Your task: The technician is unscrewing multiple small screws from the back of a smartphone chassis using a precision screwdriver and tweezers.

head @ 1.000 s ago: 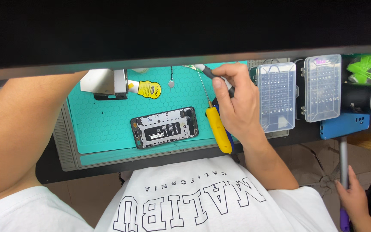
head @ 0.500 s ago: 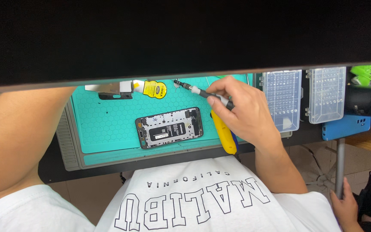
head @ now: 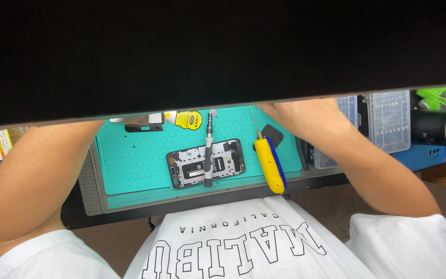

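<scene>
Right hand [head: 305,116] rests at the mat's [head: 130,165] far edge, grip hidden; precision screwdriver [head: 208,150] lies lengthwise across the opened phone [head: 192,168], nearer that hand than the unseen left.

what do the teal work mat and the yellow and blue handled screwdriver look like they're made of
The teal work mat looks like soft matte silicone or rubber: dull surface, moulded honeycomb pattern. The yellow and blue handled screwdriver seems glossy plastic in the handle, with a thin, probably steel shaft.
</scene>
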